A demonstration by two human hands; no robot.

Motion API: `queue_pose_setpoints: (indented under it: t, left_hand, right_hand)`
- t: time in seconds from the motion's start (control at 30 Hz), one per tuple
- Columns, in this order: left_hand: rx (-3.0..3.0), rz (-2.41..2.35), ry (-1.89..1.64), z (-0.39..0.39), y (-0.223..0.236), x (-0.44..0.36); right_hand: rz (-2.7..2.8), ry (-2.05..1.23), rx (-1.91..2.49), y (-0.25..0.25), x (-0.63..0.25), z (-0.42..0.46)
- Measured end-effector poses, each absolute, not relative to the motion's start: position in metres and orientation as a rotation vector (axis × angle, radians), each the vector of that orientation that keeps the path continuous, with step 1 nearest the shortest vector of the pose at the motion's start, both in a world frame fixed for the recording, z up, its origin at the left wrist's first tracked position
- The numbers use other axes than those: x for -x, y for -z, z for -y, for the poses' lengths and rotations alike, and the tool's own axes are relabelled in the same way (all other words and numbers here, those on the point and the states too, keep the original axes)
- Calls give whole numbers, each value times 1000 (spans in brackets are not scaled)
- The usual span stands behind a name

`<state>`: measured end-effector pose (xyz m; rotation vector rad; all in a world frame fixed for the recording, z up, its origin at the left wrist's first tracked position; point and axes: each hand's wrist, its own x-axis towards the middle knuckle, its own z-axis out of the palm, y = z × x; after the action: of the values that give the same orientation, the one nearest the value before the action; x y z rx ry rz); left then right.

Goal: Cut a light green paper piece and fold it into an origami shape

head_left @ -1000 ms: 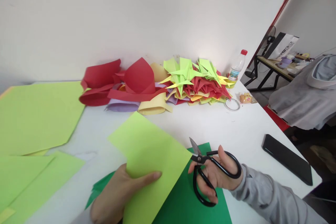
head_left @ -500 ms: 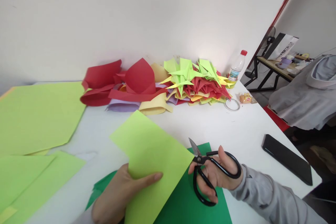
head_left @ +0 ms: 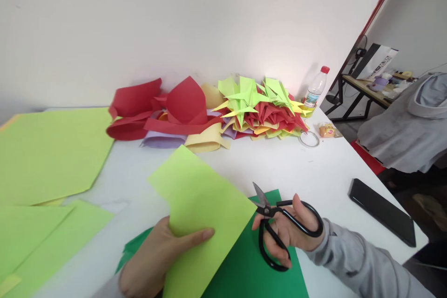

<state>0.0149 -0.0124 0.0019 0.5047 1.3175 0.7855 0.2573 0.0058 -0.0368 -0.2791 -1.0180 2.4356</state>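
My left hand (head_left: 159, 253) grips a lime-green sheet of paper (head_left: 206, 202), thumb on top and fingers hidden beneath. In my right hand (head_left: 284, 233) is a pair of black-handled scissors (head_left: 268, 211), with fingers through the loops and the blades parted. The blade tips lie close to the sheet's right corner; one blade seems to meet its edge. Under both hands, a dark green sheet (head_left: 260, 256) rests on the white table (head_left: 139, 174).
Lime sheets (head_left: 52, 153) lie at left. Along the wall are red paper shapes (head_left: 186, 104) and a pile of folded paper stars (head_left: 251, 102). A bottle (head_left: 315, 88), a ring (head_left: 309, 138), a wrapped snack (head_left: 327, 130) and a phone (head_left: 382, 212) stand right. A person in grey (head_left: 405, 125) is beyond.
The scissors have shifted slightly right, and the lime sheet with my left hand slightly left. Both hands keep their hold.
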Motion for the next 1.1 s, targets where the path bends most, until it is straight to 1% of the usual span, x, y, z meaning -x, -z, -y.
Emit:
queue_pose_setpoints:
  t: [0.23, 0.67, 0.8, 0.93, 1.1]
  left_hand:
    - [-542, -1362, -752, 14, -1, -17]
    - [-476, -1334, -754, 14, -2, -16]
    - [-472, -1329, -763, 15, -1, -18]
    - [-490, -1319, -778, 16, -2, -21]
    - [-476, -1302, -809, 16, -3, -21]
  right_hand:
    - [1033, -2494, 256, 44, -256, -3]
    - [1130, -2451, 322, 46, -257, -4]
    - [1206, -2490, 186, 57, -258, -4]
    - [1155, -2488, 24, 63, -257, -4]
    - [1170, -2493, 169, 61, -257, -4]
